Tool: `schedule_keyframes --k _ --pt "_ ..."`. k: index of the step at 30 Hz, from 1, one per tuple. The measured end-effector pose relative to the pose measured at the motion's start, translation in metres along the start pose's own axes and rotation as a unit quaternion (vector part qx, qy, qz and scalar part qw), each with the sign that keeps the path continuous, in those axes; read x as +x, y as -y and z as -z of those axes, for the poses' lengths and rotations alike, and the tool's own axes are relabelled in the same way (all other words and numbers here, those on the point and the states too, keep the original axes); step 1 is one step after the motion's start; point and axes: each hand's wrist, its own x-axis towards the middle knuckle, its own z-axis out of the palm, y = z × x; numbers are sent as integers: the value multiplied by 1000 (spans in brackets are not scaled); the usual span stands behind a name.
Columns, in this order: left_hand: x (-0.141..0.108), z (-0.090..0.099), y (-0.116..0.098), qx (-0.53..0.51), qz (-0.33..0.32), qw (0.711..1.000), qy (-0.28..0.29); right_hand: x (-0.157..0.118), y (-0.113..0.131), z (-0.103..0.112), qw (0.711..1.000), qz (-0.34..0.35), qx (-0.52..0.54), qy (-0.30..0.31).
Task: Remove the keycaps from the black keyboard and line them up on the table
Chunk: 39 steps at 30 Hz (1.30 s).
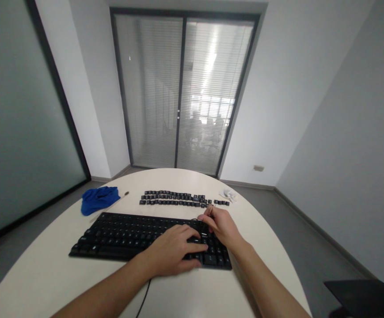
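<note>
A black keyboard (122, 234) lies on the white round table, its cable (143, 298) running toward me. My left hand (177, 249) rests on the right part of the keyboard with its fingers spread over the keys, holding nothing. Above the keyboard's upper right part, my right hand (221, 224) is closed in a pinch. A thin dark curved line shows by its fingertips, but what the pinch holds is too small to make out. Behind the keyboard, loose black keycaps (170, 197) stand in several rows, the nearest ones close to my right fingertips.
A blue cloth (99, 199) lies at the table's left, beside a thin stick-like brush (119, 199) with a dark tip. Crumpled white tissue (228, 194) sits at the back right. The rounded edge of the table (172, 170) curves around. A dark object (367, 293) stands at lower right.
</note>
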Motion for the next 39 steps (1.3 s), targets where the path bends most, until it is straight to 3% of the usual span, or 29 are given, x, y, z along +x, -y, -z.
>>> schedule_keyframes --k 10,16,23,28,34,39 --pt "-1 -2 2 18 -8 1000 -3 1 -1 -3 999 28 -33 -29" --pt "-1 0 0 18 -5 1000 1 4 -7 -9 997 -33 -5 -69" --pt "0 -1 1 16 -6 1000 -4 5 -9 -12 995 -74 45 -59" --pt "-1 -1 0 15 5 1000 -2 3 -5 -7 998 -37 40 17" --pt "-1 -1 1 17 11 1000 1 -4 1 14 993 2 3 114" --pt "-1 -1 2 13 11 1000 -4 -8 -1 22 986 -11 -12 167"
